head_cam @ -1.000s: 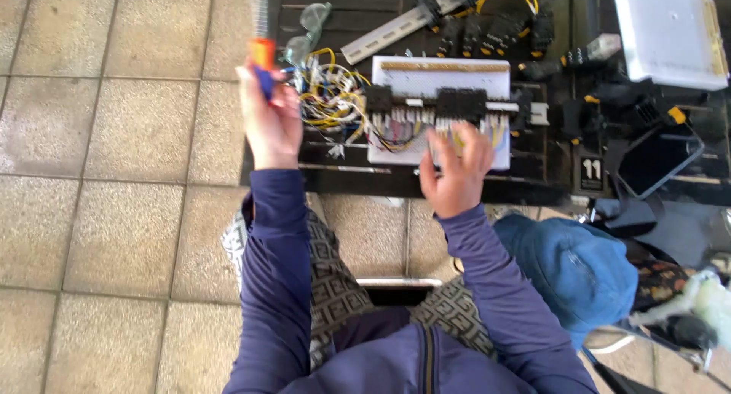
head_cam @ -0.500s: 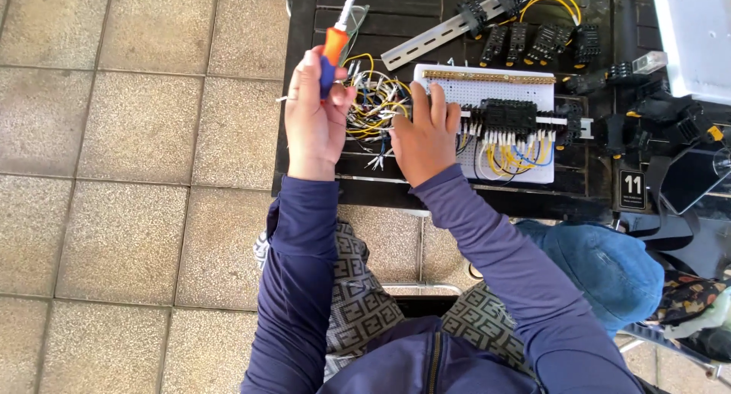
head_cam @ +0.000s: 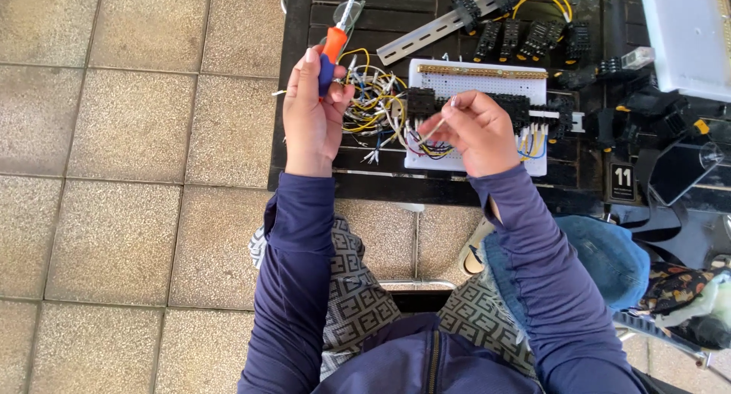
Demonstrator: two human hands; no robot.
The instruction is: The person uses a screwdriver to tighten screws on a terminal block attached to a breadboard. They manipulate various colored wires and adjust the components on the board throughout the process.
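My left hand point(head_cam: 312, 116) grips a screwdriver point(head_cam: 335, 36) with an orange and blue handle, its metal shaft pointing away from me over the dark slatted table point(head_cam: 304, 158). My right hand point(head_cam: 476, 131) pinches a thin white wire point(head_cam: 432, 126) between thumb and fingers, over a white perforated panel point(head_cam: 487, 86). Black terminal blocks point(head_cam: 420, 103) are mounted on that panel, with coloured wires running into them. A tangle of yellow, white and blue wires point(head_cam: 373, 108) lies between my two hands.
A metal mounting rail point(head_cam: 426, 35) with black relay bases point(head_cam: 525, 38) lies at the table's far side. A white box point(head_cam: 681, 32) stands at the right. A blue cap point(head_cam: 609, 261) rests by my right arm. Stone floor tiles point(head_cam: 114, 173) spread to the left.
My right hand has shifted from the wire tangle to the right over the panel and now pinches a white wire. The left hand keeps the screwdriver raised.
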